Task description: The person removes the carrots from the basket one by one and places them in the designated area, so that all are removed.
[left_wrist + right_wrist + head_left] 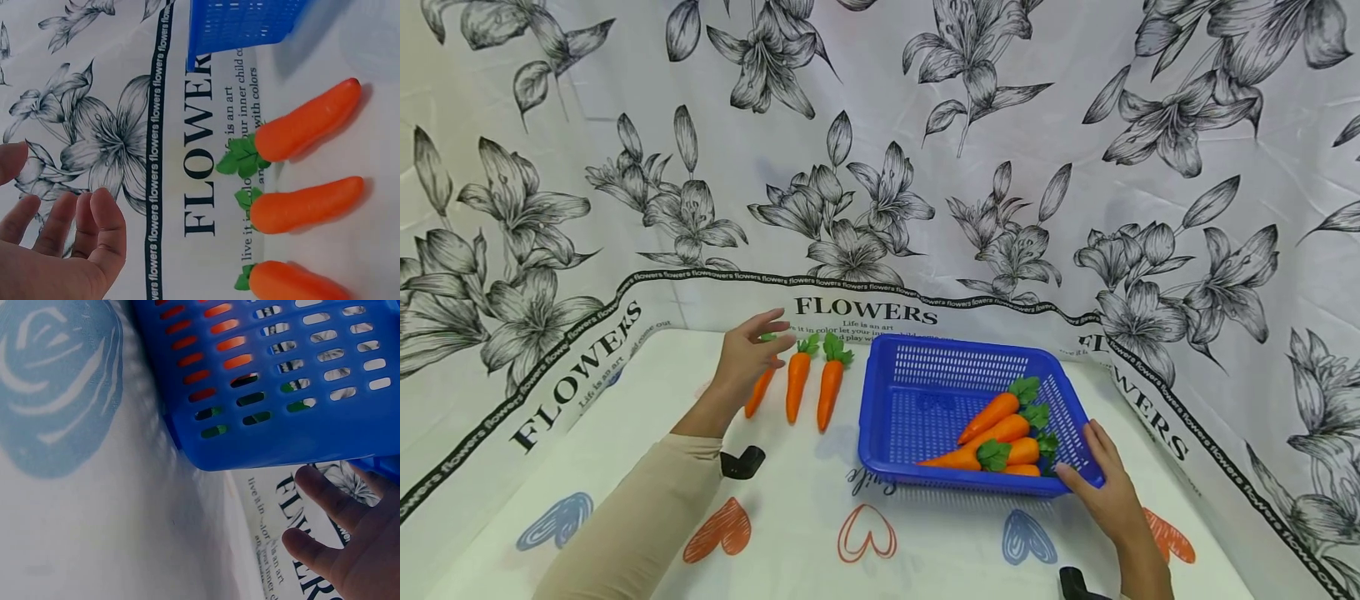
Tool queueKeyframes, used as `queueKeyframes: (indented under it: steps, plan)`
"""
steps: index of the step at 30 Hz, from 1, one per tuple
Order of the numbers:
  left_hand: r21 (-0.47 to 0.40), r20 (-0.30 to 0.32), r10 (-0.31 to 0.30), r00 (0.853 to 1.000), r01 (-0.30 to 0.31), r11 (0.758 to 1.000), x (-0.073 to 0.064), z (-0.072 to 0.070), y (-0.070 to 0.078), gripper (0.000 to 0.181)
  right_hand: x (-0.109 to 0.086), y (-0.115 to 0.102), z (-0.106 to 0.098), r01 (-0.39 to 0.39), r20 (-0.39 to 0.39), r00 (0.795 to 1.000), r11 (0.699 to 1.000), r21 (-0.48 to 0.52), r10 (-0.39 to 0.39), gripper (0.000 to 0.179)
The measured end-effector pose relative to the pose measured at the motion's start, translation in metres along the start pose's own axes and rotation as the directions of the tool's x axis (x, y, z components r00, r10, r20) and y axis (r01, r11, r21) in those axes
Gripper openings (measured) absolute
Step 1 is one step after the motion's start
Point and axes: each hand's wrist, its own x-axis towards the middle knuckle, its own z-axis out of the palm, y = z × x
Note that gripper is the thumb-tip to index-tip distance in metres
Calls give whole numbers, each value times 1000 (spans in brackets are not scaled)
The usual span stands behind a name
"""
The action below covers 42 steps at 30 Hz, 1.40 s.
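Observation:
My left hand (748, 354) is raised over the leftmost of three orange toy carrots, its fingers loosely bent and holding nothing. That carrot (761, 392) is partly hidden by the hand. Beside it lie a middle carrot (798, 387) and a right carrot (831, 392), green leaves pointing away from me. A blue plastic basket (898, 479) stands to their right with several carrots (1000, 429) heaped in its right part. My right hand (1108, 492) is at the basket's near right corner, thumb by the rim; in the right wrist view its fingers (328, 497) look extended outside the basket.
A white cloth (790, 542) printed with hearts covers the table. Behind it hangs a flower-printed curtain (850, 192). A black device (742, 462) sits at my left wrist, and another black piece (1075, 583) at my right.

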Motion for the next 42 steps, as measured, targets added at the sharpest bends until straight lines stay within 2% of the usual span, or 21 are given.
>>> queueKeyframes:
  steps: [6,14,21,26,31,42]
  plan:
    - [-31,44,9,999,-7,999,3,15,11,58,0,0,-2,1,5,1000,1000,19,-1,81]
    - [-61,62,79,995,-75,995,7,39,28,54,1,-2,-3,-2,6,1000,1000,22,2,82]
    - [-85,63,61,996,-55,995,6,44,28,55,1,-1,-1,-5,12,1000,1000,29,5,82]
    - [-105,67,80,995,-73,992,7,49,28,55,2,1,-2,5,6,1000,1000,30,-5,81]
    - [-139,107,97,990,-82,987,7,55,26,57,2,2,-2,-1,8,1000,999,36,1,82]
    - [-209,133,95,987,-66,976,5,80,36,54,1,3,-1,7,8,1000,999,51,-7,82]
